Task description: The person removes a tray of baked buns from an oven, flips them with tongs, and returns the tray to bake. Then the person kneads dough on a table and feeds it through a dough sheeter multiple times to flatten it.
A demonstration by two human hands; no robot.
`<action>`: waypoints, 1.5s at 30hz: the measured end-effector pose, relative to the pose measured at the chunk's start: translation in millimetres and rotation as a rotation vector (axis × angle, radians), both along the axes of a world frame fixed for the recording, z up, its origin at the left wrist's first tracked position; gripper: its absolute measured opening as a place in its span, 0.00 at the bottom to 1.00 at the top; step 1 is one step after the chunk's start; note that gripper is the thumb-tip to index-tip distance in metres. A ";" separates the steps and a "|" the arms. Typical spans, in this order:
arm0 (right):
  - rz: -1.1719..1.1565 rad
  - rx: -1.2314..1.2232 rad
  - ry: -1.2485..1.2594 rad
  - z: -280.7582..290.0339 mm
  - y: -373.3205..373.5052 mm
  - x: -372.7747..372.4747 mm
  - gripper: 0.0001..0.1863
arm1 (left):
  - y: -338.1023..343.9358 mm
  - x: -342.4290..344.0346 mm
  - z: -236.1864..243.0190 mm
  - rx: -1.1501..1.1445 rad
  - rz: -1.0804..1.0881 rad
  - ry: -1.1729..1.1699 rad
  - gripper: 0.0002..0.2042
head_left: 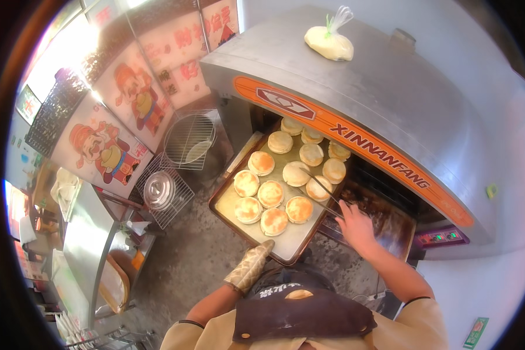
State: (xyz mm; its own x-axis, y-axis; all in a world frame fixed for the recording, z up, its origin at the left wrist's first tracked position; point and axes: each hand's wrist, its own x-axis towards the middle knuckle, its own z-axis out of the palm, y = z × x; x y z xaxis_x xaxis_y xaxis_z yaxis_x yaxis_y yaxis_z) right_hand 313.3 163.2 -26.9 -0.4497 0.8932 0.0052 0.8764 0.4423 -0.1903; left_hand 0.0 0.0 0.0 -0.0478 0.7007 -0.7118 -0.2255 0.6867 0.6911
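A dark-rimmed baking tray (289,246) stuck out of the oven (405,87), its far end inside the mouth. Round breads (270,193) lay spread over it, browner toward the near end and paler farther in. On the oven's metal top sat a tied plastic bag (328,44) with something pale inside.

Hard daylight pours in from the upper left, burning the window (70,49) to plain white and hazing the nearby wall panels (108,146). The steel hood (402,93) carries a soft sheen; beneath it the oven mouth (370,178) sinks into shadow. Breads (270,193) look evenly lit, slightly soft. Edges bow outward toward a black, blurred rim.
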 end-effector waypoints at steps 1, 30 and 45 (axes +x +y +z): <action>-0.015 -0.021 0.027 11.9 -4.4 3.6 0.36 | 2.3 2.7 2.8 0.009 -0.006 -0.002 0.26; 0.038 -0.209 0.483 -69.6 56.3 -103.5 0.25 | -5.8 4.4 -18.6 -0.017 0.177 -0.141 0.26; -0.263 -0.343 0.487 37.0 -60.4 41.3 0.28 | 1.7 -12.8 13.1 0.067 -0.069 -0.034 0.27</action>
